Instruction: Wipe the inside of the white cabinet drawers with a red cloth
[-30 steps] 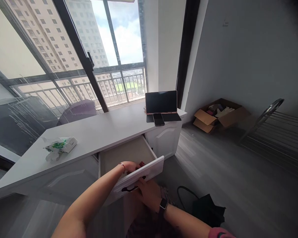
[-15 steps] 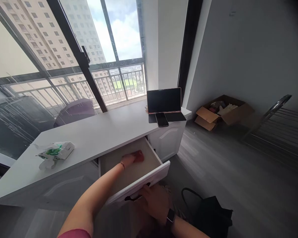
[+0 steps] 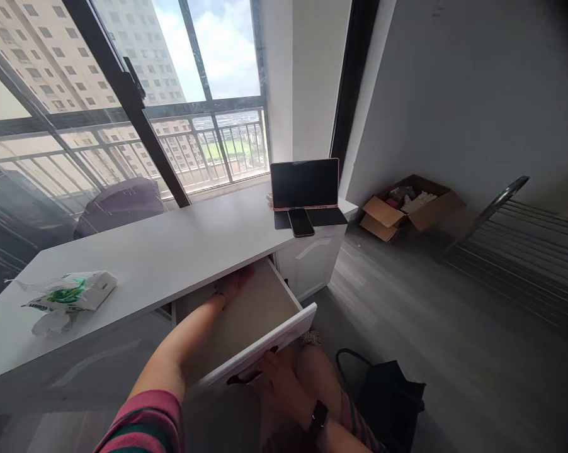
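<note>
Reaching | left hand (image 3: 232,287) far inside drawer (image 3: 260,308) | right hand (image 3: 279,376) at handle (image 3: 239,379)

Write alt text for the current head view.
A person's left hand is deep inside an open drawer, apparently with a red cloth; the right hand is at its dark handle. A tablet and phone sit on the white cabinet.

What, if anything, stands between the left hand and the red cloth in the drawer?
Nothing visible: the left hand has the red cloth at its fingers, inside the open drawer. The cabinet top hides the drawer's far end. The right hand is outside, at the handle, not in between.
</note>
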Demonstrator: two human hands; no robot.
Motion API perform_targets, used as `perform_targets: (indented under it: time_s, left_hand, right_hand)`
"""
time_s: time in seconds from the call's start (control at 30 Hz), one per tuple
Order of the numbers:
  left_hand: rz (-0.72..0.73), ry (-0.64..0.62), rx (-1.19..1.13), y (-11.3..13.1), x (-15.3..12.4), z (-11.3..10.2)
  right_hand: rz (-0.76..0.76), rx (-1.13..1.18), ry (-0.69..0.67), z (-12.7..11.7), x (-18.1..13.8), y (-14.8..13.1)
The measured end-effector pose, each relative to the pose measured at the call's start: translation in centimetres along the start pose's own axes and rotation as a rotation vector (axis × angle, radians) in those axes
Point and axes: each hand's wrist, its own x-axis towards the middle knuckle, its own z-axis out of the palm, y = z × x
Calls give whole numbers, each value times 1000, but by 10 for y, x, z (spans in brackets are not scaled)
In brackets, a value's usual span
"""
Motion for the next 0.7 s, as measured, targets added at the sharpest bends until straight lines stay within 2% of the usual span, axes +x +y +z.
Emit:
perform_targets:
  time_s: [0.1,0.2,0.47,0.7]
  left_hand:
    - [-61,2,98,0,-6,4]
    - [-35,-76,151,4,-15,9]
    - [125,-303,186,30,-64,21]
    - [367,-497,-14,52,-92,30]
  right_hand:
    - [-11,36,15,2,-2,4]
    - [-33,39,9,1,-4,5]
    - [-79,28,17,0,-5,4]
    - [-102,64,32,1,-5,3]
